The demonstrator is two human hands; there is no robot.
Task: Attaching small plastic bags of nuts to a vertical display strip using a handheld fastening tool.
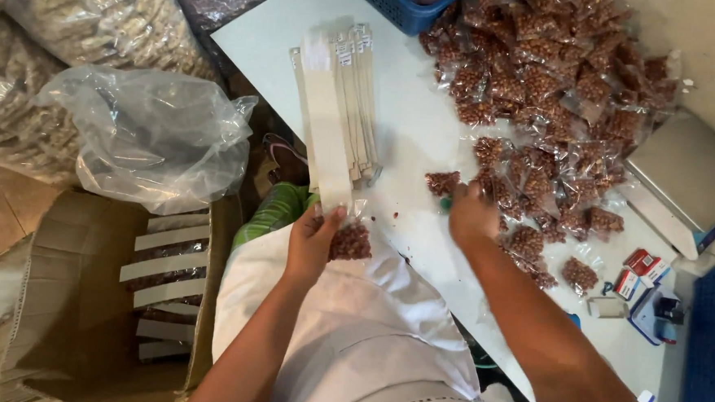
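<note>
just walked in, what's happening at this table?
A person is working with small clear packets of brown nuts at a white table. The left hand holds one nut packet against the lower end of a white card strip. The right hand reaches into the loose pile of packets spread across the table. More white strips lie beside it. A cardboard box on the floor holds finished strips, and a scale sits at the table's right edge.

Small clear nut packets point(559, 97) heaped on white table point(410, 122), white label strips point(338, 102) beside, cardboard box point(74, 308) below-left
</note>
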